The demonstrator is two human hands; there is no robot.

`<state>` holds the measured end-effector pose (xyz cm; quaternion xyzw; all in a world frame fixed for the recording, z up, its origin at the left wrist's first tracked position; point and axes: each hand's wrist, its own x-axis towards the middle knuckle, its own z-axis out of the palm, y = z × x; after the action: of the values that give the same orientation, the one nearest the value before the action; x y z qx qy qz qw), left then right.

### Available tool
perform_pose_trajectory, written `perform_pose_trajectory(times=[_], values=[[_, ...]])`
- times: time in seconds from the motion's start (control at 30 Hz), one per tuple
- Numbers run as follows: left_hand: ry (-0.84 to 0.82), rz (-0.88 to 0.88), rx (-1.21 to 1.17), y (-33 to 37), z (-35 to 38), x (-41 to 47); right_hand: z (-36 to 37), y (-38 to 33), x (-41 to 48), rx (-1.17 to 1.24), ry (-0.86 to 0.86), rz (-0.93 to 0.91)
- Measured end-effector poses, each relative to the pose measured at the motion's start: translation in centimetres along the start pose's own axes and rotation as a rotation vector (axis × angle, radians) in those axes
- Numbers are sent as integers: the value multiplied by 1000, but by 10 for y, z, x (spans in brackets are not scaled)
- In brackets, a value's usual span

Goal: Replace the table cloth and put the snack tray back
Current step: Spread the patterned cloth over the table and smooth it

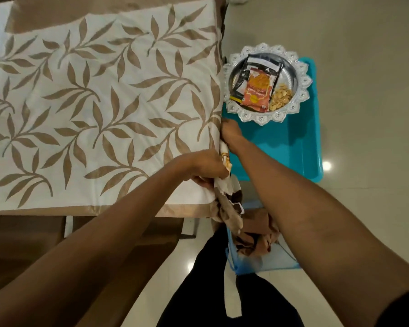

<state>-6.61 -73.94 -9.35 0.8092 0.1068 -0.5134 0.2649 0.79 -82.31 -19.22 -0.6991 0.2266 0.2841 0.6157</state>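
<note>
A white table cloth point(99, 109) with tan leaf prints and a tan border lies spread over the table. My left hand point(206, 168) grips a bunched cloth point(227, 201) with brown and orange patches at the table's right edge. This bunched cloth hangs down toward the floor. My right hand point(232, 135) is pressed against the table's right edge just above it, fingers hidden behind the cloth. The silver snack tray point(300, 74) with a scalloped rim sits on a turquoise stool to the right, holding snack packets point(257, 90) and nuts point(279, 96).
The turquoise plastic stool point(281, 147) stands close against the table's right side. Below it a light blue basket point(276, 263) holds crumpled brown fabric point(262, 234). Glossy floor tiles point(364, 208) surround them. My dark-clothed legs are at the bottom centre.
</note>
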Motion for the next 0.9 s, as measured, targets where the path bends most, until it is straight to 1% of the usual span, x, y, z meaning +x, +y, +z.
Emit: perform_pose_trajectory(times=[0.1,0.17,0.2,0.27,0.3,0.37,0.4,0.43,0.5,0.53,0.6,0.67,0.73,0.77,0.83,0.87,0.9], values=[[-59,-3,35,1,-19,3,2,-5,1,-40,-69,-33],[-69,18,94,4,-30,5,-1,-4,-1,-5,-38,-66],[-32,51,97,8,-37,9,-4,-5,0,11,-10,-92],[138,131,-7,13,-46,18,-9,-6,1,45,65,-149],[262,169,-79,16,-50,22,-10,-6,1,86,102,-168],[541,250,-161,25,-59,30,-15,-4,0,256,142,-184],[636,274,-193,28,-62,34,-18,-4,-4,323,155,-211],[675,287,-251,32,-66,37,-20,-7,-7,343,190,-239],[652,295,-407,40,-74,40,-29,-21,-15,311,290,-318],[635,294,-457,43,-76,41,-33,-29,-19,318,306,-353],[634,293,-480,51,-81,41,-41,-47,-31,344,280,-396],[631,269,-518,58,-89,38,-41,-61,-47,304,207,-458],[559,250,-609,64,-104,31,-32,-69,-62,205,95,-503],[509,226,-639,66,-111,26,-26,-71,-68,126,66,-552],[448,155,-597,68,-124,17,-15,-72,-77,-49,90,-708],[462,123,-557,66,-129,15,-8,-70,-78,-132,105,-754],[505,105,-518,62,-133,12,-2,-70,-81,-192,110,-756]])
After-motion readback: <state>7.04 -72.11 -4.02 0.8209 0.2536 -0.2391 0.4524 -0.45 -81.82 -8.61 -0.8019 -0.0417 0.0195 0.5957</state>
